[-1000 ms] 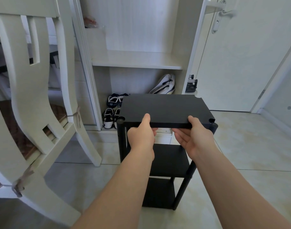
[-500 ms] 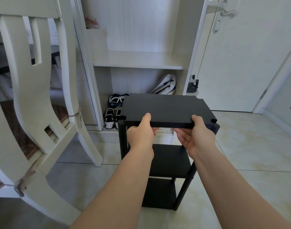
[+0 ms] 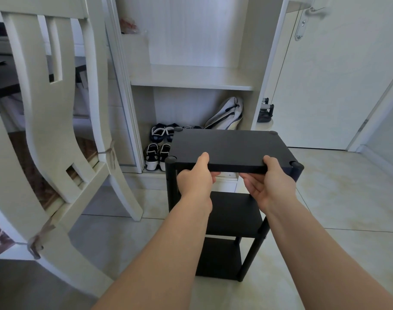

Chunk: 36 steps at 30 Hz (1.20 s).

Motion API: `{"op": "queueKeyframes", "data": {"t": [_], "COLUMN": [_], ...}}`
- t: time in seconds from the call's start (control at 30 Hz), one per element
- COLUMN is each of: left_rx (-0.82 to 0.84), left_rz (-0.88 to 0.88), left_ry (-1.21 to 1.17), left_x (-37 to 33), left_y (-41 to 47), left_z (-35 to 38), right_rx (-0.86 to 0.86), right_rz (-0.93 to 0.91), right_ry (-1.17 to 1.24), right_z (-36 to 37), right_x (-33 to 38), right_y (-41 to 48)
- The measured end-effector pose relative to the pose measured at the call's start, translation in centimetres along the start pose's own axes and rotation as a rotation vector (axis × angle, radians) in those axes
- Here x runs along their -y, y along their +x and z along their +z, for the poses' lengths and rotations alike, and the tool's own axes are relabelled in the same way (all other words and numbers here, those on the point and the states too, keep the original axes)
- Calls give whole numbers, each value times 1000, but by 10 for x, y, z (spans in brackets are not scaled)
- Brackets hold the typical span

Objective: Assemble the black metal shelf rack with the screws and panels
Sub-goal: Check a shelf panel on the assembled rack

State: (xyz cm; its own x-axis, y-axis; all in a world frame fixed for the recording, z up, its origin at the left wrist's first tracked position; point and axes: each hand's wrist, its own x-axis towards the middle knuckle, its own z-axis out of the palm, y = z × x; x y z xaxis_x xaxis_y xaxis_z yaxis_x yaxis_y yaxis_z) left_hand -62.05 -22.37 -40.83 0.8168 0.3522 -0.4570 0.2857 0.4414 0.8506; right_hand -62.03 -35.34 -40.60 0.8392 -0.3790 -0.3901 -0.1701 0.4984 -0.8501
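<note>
Left hand and right hand both grip front edge of top board, middle of frame. Black rack stands on floor.

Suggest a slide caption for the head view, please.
Left hand and right hand grip the top panel of the black rack beside a white chair.

A pale chair stands near shoes in a cabinet.
</note>
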Motion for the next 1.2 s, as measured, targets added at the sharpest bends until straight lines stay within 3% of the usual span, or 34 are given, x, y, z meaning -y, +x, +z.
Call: {"op": "queueKeyframes", "data": {"t": [0.73, 1.2], "left_rx": [-27, 41], "left_rz": [-18, -3], "left_ry": [38, -4], "left_x": [-3, 1], "left_y": [4, 5], "left_z": [2, -3], "right_rx": [-8, -46], "right_rz": [25, -5], "right_ry": [19, -5], "right_z": [0, 1], "right_x": [2, -2], "right_y": [-4, -4]}}
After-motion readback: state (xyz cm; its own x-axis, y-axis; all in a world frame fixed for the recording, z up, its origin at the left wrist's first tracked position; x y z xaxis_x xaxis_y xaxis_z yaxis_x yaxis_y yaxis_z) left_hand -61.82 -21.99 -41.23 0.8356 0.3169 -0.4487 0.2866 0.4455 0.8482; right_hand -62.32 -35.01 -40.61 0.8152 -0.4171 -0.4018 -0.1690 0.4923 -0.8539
